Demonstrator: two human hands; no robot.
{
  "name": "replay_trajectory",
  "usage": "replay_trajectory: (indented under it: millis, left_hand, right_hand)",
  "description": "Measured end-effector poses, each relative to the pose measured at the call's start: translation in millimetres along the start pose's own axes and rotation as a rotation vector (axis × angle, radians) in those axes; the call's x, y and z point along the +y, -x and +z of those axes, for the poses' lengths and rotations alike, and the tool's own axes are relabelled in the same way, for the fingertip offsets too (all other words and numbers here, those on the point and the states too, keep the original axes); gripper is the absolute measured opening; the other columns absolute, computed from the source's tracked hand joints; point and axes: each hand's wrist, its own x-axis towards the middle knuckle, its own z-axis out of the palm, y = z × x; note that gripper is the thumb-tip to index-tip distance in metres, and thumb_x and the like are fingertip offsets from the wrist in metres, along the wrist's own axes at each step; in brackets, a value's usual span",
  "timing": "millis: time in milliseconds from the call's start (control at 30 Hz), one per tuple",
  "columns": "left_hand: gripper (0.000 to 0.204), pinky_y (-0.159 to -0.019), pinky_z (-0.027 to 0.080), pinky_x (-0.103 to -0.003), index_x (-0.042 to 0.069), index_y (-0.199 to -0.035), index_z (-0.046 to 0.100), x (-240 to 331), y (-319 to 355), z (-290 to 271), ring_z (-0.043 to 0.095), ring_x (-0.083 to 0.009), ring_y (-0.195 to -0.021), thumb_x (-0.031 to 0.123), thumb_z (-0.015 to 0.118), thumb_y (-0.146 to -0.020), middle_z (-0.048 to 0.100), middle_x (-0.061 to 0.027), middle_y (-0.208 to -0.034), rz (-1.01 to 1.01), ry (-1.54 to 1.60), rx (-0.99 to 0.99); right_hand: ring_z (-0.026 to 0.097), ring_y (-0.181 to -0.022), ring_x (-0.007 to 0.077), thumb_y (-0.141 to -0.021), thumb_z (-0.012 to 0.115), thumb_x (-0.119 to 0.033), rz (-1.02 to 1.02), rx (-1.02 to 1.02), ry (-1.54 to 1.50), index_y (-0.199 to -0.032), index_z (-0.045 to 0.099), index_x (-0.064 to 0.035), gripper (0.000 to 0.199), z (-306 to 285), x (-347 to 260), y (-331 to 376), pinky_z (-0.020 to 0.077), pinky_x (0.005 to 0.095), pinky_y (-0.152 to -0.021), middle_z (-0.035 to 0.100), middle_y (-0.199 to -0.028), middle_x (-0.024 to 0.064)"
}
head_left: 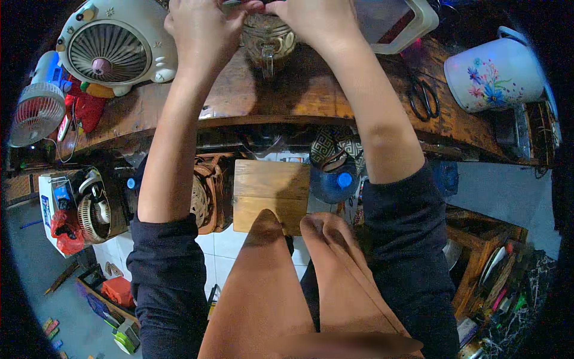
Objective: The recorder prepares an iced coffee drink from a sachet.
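At the top edge, my left hand [208,27] and my right hand [320,24] meet over a clear glass mug [269,45] standing on the wooden table. Their thumbs point toward each other just above its rim. Both hands look closed, but most fingers are cut off by the edge of the view, so what they grip is hidden. The mug's handle faces me, and pale rounded shapes show on or through its wall. I cannot tell whether the hands touch the glass.
A white fan [113,45] and a smaller handheld fan [39,110] occupy the table's left. To the right are a pale plastic container [421,24], black-handled scissors [426,99] and a flowered white pail [496,75]. Below the table stand a wooden stool [272,185] and a blue water jug [332,185].
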Motion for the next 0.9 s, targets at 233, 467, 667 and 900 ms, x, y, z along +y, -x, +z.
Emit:
replay_trajectory:
  millis: [233, 467, 667, 900]
  left_hand:
    - [0.019, -0.063, 0.041, -0.033, 0.008, -0.070, 0.060, 5, 7, -3, 0.048, -0.0226, -0.072, 0.012, 0.071, -0.055, 0.048, -0.0080, -0.075, -0.031, 0.059, 0.015]
    - [0.044, -0.070, 0.039, -0.025, -0.002, -0.099, 0.042, 36, 75, -2, 0.046, -0.0135, -0.078, 0.031, 0.061, -0.076, 0.050, -0.0084, -0.088, -0.734, 0.859, -0.163]
    - [0.029, -0.074, 0.042, -0.027, 0.005, -0.095, 0.050, 61, 82, 9, 0.052, -0.0147, -0.081, 0.031, 0.047, -0.084, 0.054, -0.0059, -0.087, -1.100, 1.213, -0.319]
    - [0.021, -0.082, 0.042, -0.043, 0.005, -0.088, 0.052, 41, 81, 22, 0.052, -0.0164, -0.075, 0.025, 0.044, -0.087, 0.053, -0.0043, -0.078, -1.180, 1.373, -0.243]
  right_hand:
    - [0.058, -0.061, 0.0297, -0.058, 0.067, -0.010, -0.096, 0.026, 0.043, -0.067, 0.065, -0.0048, 0.010, 10, 5, 1, 0.0467, 0.0358, -0.059, 0.058, -0.064, 0.0166]
    - [0.057, -0.060, 0.0297, -0.067, 0.053, -0.005, -0.144, 0.192, 0.077, -0.061, 0.056, 0.0005, 0.009, 20, 3, 16, 0.0446, 0.0358, -0.058, 0.056, -0.062, 0.0159]
    - [0.055, -0.057, 0.0088, -0.079, 0.055, -0.007, -0.207, 0.454, -0.026, -0.089, 0.055, -0.0009, 0.011, -1, 19, 59, 0.0446, 0.0208, -0.051, 0.057, -0.070, 0.0039]
    - [0.057, -0.076, 0.0244, -0.078, 0.051, -0.007, 1.414, 0.532, -1.368, -0.105, 0.046, 0.0017, 0.028, -24, 60, 316, 0.0491, 0.0355, -0.071, 0.054, -0.093, 0.0122]
